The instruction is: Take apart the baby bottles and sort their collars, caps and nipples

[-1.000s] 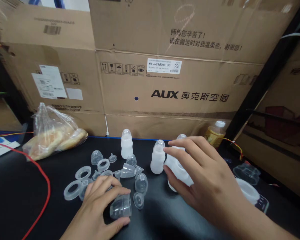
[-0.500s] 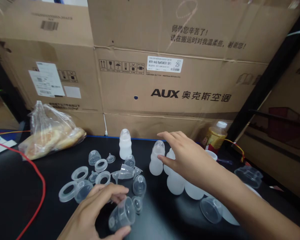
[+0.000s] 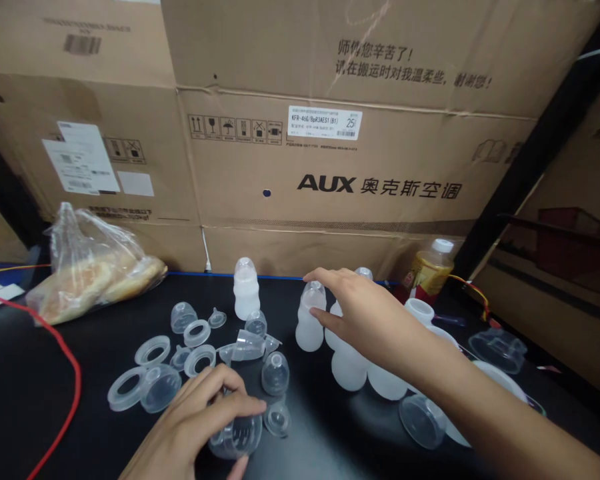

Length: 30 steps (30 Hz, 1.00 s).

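**Clear plastic cup [image 3: 235,437] gripped at the front of the worktop**

Left hand [image 3: 190,420] curls its fingers [image 3: 233,402] round the smooth, thin-walled cup, just in front of the scattered parts on the matte black worktop [image 3: 30,400]. Four flat translucent rings [image 3: 153,350] lie beyond it to the left. Right hand [image 3: 365,313], fingers spread open, sits at one of two upright frosted bottles [image 3: 309,323], its thumb just beside it.

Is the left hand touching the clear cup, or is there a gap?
Touching: the head view shows the left hand curled around the clear cup, fingers over it, thumb beneath.
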{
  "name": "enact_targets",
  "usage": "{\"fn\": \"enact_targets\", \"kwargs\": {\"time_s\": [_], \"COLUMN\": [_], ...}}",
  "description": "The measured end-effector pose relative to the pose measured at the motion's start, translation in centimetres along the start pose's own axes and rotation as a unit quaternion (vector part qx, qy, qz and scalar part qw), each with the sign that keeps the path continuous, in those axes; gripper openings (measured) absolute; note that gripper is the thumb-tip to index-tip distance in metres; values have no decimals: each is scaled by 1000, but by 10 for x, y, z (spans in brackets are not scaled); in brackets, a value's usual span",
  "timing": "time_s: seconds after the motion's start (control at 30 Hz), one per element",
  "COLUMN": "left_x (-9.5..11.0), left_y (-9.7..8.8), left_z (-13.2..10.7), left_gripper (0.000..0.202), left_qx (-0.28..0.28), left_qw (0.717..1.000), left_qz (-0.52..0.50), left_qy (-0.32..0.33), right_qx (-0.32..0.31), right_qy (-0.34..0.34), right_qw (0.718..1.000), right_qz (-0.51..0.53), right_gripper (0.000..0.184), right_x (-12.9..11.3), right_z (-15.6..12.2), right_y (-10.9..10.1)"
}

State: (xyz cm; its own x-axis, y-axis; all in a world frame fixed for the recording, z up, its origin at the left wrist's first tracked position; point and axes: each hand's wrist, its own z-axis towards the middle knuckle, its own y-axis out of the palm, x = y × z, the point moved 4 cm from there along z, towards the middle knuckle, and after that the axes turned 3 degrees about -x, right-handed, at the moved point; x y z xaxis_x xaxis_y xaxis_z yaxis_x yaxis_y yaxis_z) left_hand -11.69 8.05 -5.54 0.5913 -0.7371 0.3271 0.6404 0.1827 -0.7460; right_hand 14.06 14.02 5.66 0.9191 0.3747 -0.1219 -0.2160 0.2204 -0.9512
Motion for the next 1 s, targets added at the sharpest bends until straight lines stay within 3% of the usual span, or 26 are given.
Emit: {"fn": "enact_targets", "kwargs": {"time_s": [0.1,0.33,0.53,0.73,0.87,1.0], "left_x": [4,-1,2,5,4,3], "left_y": [-1,14,15,7,1,-1], "left_z": [5,-6,-7,0,2,2], "left_gripper": [61,81,65,53,43,36], "left_qx": [1,-33,-6,-9,4,8], "left_qw": [999,996,998,998,997,997], "left_qz": [44,67,30,55,73,81], "left_qy": [27,-42,-59,-9,3,3], "right_qx": [6,17,13,39,99,201], "right_qy": [5,17,20,17,8,-38], "right_qw": [1000,1000,1000,997,989,964], "right_qz": [-7,-15,4,58,113,169], "right_gripper": [30,33,34,34,39,37], "right_x": [-3,-1,-1,-2,-1,-1], "right_z": [1,0,2,0,-3,-25], "right_y": [1,6,9,9,-8,-50]}}
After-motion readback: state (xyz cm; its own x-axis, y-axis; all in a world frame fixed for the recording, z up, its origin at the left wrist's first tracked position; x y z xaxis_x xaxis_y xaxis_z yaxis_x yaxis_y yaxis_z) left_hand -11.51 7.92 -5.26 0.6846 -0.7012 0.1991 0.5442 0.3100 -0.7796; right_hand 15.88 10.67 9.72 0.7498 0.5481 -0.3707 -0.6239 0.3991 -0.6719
